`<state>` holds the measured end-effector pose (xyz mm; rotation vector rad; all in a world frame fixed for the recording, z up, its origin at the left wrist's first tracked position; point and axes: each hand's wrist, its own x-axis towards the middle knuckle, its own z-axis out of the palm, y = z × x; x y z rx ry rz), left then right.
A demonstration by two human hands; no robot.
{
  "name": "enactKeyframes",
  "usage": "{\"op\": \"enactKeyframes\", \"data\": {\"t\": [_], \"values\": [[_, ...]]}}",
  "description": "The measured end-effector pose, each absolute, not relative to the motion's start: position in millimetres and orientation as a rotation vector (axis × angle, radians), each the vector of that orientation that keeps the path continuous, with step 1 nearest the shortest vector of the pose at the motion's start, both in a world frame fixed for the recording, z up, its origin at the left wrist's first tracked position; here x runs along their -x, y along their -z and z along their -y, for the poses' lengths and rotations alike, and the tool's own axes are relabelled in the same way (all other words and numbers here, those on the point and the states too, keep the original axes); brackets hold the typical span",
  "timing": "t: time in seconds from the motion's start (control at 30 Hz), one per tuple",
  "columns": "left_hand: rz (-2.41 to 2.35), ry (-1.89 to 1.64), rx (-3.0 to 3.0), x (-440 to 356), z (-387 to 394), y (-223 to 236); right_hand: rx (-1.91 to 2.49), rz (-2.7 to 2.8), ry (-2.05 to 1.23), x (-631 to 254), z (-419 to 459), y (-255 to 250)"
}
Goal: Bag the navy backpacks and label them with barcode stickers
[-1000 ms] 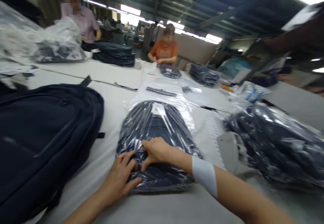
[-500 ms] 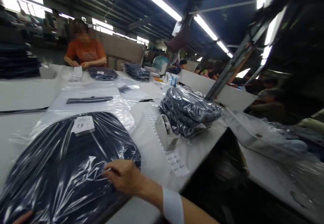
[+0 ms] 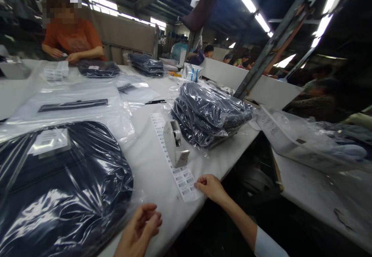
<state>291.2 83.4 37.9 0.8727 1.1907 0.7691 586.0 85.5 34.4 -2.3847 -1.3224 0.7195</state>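
My right hand (image 3: 211,188) has its thumb and fingertips pinched at the right edge of a strip of barcode labels (image 3: 182,180), close to the table's front edge. My left hand (image 3: 140,228) is held over the table edge with loosely bent fingers apart and nothing in it. Left of that hand lies a dark navy bag-like item (image 3: 84,164), flat inside clear plastic, with a white tag (image 3: 49,140) near its top. A white tape dispenser (image 3: 175,144) stands on the label strip.
Beyond the dispenser rises a stack of plastic-wrapped dark items (image 3: 210,113). Clear plastic bags (image 3: 72,121) lie at the back left. Across the table sits a person in orange (image 3: 72,36). On the right are a dark gap and a clear plastic bin (image 3: 279,137).
My right hand has left the wrapped item and moved right to the label strip. My left hand has come fully into view, right of the wrapped item. The view has shifted right.
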Motion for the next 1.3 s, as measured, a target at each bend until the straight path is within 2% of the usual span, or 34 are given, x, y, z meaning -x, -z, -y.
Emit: {"op": "enactKeyframes", "data": {"t": [0.23, 0.43, 0.63, 0.9, 1.3], "values": [[-1.03, -0.649, -0.631, -402.4, -102.3, -18.2, 2.273, 1.26, -0.926, -605.1, -89.0, -29.9], [-0.859, -0.678, -0.537, -422.4, -107.1, -14.8, 1.794, 0.851, -1.435, -614.3, -92.4, -28.2], [-0.851, -0.663, -0.633, -430.6, -111.7, -2.8, 1.607, 0.851, -1.549, -616.3, -100.2, -29.6], [-1.151, -0.713, -0.937, -442.5, -121.2, -0.4, 1.723, 1.076, -1.363, -613.9, -101.4, -17.4], [-1.131, -0.767, -0.961, -444.8, -130.7, -1.8, 1.577, 1.784, -0.481, -608.0, -102.0, -22.0]]}}
